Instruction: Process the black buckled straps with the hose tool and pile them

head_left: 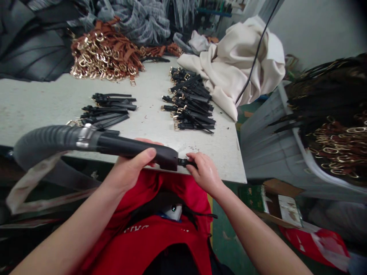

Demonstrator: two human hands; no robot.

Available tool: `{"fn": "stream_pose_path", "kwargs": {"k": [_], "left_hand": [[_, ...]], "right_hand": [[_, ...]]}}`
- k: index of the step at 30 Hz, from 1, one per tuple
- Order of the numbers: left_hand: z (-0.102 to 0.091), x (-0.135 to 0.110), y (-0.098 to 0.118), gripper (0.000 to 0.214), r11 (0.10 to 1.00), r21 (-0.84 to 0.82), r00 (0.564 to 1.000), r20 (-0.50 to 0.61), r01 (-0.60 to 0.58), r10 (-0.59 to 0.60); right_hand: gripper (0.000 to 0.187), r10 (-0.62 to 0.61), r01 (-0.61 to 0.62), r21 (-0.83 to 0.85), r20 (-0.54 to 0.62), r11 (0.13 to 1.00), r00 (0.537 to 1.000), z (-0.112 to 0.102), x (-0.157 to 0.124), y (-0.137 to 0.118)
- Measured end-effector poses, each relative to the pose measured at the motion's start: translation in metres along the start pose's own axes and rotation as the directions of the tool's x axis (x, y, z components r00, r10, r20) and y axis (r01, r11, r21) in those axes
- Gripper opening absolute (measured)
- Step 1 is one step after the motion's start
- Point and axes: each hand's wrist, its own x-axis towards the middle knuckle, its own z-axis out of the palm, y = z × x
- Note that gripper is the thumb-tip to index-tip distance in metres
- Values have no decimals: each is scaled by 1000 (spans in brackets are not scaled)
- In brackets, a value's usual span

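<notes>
Your left hand (129, 170) is wrapped around a black nozzle (123, 146), thumb on top, and your right hand (208, 173) is pinching a small black strap (183, 162) between thumb and fingers. The strap runs leftward from your right fingertips to the mouth of the nozzle; you can't tell from here whether its end goes inside. Part of it is hidden by your fingers. It sits over the near edge of the tabletop (151, 82), left of the near right corner.

Behind the nozzle, a metal clamp (85, 136) joins it to a ridged hose (48, 139) that bends around beyond the near edge, to the left of your left hand.

Farther in from the near edge lie two groups of black straps with gold buckles: a smaller group (110, 107) behind the nozzle and a larger pile (195, 101) closer to the right edge. A heap of brown straps (107, 49) with gold hardware is toward the far edge, and cream cloth (246, 61) spills over the right edge, near a grey bin (263, 133).
</notes>
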Motion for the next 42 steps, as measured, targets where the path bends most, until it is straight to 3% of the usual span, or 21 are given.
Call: {"fn": "stream_pose_path", "kwargs": {"k": [4,9,14,19,23,33,37,42], "left_hand": [[-36,-13,5,28,992,-113,982,-186,-48,26],[-50,-30,1,27,987,-153,983,-179,-54,26],[-47,-31,-4,25,981,-190,994,-111,-22,1],[-26,-21,-8,26,985,-174,996,-86,14,-30],[-12,-13,-12,28,985,-167,999,-24,29,-33],[-8,-8,-14,30,982,-182,999,6,42,-41],[-29,-11,-9,35,962,-259,984,-133,82,-119],[-62,-28,-8,25,964,-267,968,-244,-8,-60]], "right_hand": [[22,-20,20,-28,-3,999,1000,-2,-1,-2],[25,-49,49,-35,-19,998,999,-7,1,-6],[15,-70,72,-41,38,997,997,-9,10,-11],[9,-18,12,51,111,999,994,-5,16,-11],[6,26,-31,63,77,998,997,-4,15,-9],[19,109,-111,70,34,991,993,1,12,-5],[22,87,-88,72,19,993,996,4,11,-3],[26,51,-51,22,7,998,999,4,9,-2]]}}
